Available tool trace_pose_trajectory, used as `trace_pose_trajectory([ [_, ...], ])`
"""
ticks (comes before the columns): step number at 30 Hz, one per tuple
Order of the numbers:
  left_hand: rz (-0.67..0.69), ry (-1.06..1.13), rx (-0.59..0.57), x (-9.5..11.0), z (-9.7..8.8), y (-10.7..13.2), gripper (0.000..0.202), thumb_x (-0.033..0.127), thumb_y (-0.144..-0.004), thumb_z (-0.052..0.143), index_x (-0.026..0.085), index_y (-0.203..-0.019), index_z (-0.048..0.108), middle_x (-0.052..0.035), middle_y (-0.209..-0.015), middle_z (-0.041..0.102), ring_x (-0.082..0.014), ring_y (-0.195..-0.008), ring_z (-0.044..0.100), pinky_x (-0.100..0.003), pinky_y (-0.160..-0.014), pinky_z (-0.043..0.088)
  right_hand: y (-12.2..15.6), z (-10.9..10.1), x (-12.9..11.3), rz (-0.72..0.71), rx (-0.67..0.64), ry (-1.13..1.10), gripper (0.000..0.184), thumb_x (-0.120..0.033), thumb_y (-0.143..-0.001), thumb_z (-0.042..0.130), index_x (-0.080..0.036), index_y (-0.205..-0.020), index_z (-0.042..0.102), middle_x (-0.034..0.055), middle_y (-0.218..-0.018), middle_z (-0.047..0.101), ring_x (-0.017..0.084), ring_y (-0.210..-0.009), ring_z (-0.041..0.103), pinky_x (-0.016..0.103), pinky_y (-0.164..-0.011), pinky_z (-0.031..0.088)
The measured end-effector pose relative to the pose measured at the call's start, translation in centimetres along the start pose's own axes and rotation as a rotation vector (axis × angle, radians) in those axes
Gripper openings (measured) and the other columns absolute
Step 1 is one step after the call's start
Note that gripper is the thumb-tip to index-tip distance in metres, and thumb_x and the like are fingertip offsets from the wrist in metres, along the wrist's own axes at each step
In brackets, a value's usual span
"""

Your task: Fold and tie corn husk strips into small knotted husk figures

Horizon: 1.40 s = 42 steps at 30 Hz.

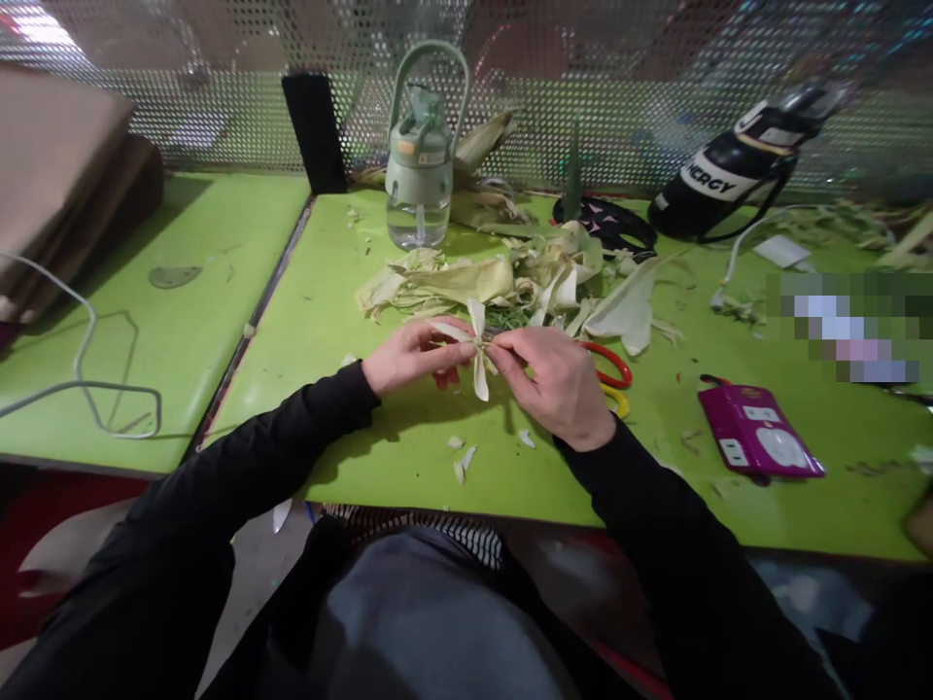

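Between my two hands is a small flower made of pale husk-like petals, held over the green table. My left hand pinches it from the left, thumb against its centre. From the right, the thumb and forefinger of my right hand close on the flower's middle. A heap of dried corn husks lies just beyond my hands. Scissors with red and yellow handles stick out from behind my right hand. Small husk scraps are scattered on the table in front of me.
A pale green water bottle and a black upright block stand at the back by a perforated metal screen. On the right are a black bottle and a purple packet. Brown cardboard and white wire lie left.
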State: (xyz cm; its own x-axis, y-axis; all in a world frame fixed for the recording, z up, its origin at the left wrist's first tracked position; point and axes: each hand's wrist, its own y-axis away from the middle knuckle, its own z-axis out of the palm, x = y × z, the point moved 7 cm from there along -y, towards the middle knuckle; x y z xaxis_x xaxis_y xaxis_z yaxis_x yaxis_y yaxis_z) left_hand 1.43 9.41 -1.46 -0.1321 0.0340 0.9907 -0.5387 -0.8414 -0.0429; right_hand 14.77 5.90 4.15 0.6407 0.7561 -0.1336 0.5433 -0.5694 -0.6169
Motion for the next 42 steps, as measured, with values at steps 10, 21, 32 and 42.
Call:
trace_pose_trajectory([
  [10, 0.013, 0.111, 0.084, -0.4, 0.1, 0.0, 0.034, 0.038, -0.077, 0.081, 0.013, -0.093, 0.064, -0.0029, -0.074, 0.072, -0.0105, -0.064, 0.066, -0.023, -0.063, 0.053, 0.1, 0.5, 0.4, 0.124, -0.076, -0.167, 0.025, -0.036, -0.101, 0.052, -0.019, -0.088, 0.064, 0.0048, -0.078, 0.072, 0.017, -0.068, 0.062, 0.032, -0.064, 0.046],
  [21, 0.076, 0.075, 0.067, -0.3, 0.0, -0.2, 0.034, 0.035, -0.077, 0.081, 0.013, -0.091, 0.059, 0.0004, -0.067, 0.066, -0.009, -0.058, 0.061, -0.023, -0.059, 0.051, 0.2, 1.2, 0.5, 0.131, -0.108, -0.191, 0.03, -0.042, -0.101, 0.049, -0.017, -0.091, 0.064, 0.007, -0.083, 0.071, 0.019, -0.073, 0.063, 0.032, -0.067, 0.046],
  [32, -0.024, 0.069, -0.005, 0.8, 0.3, 0.3, 0.018, 0.018, -0.076, 0.077, 0.012, -0.084, 0.062, 0.0015, -0.06, 0.065, -0.0062, -0.052, 0.059, -0.019, -0.055, 0.049, 0.0, 0.9, -0.4, 0.141, -0.177, -0.357, 0.029, -0.027, -0.1, 0.05, -0.02, -0.072, 0.056, -0.0013, -0.064, 0.056, 0.012, -0.06, 0.049, 0.027, -0.059, 0.038],
  [42, -0.162, 0.429, 0.22, -0.9, -0.4, 0.1, 0.019, 0.011, -0.088, 0.058, 0.013, -0.107, 0.062, -0.0129, -0.105, 0.077, -0.018, -0.097, 0.074, -0.035, -0.095, 0.056, 0.6, -0.8, 3.3, 0.346, 0.236, -0.139, 0.021, -0.042, -0.099, 0.053, -0.023, -0.096, 0.06, 0.0071, -0.101, 0.063, 0.021, -0.089, 0.059, 0.037, -0.075, 0.05],
])
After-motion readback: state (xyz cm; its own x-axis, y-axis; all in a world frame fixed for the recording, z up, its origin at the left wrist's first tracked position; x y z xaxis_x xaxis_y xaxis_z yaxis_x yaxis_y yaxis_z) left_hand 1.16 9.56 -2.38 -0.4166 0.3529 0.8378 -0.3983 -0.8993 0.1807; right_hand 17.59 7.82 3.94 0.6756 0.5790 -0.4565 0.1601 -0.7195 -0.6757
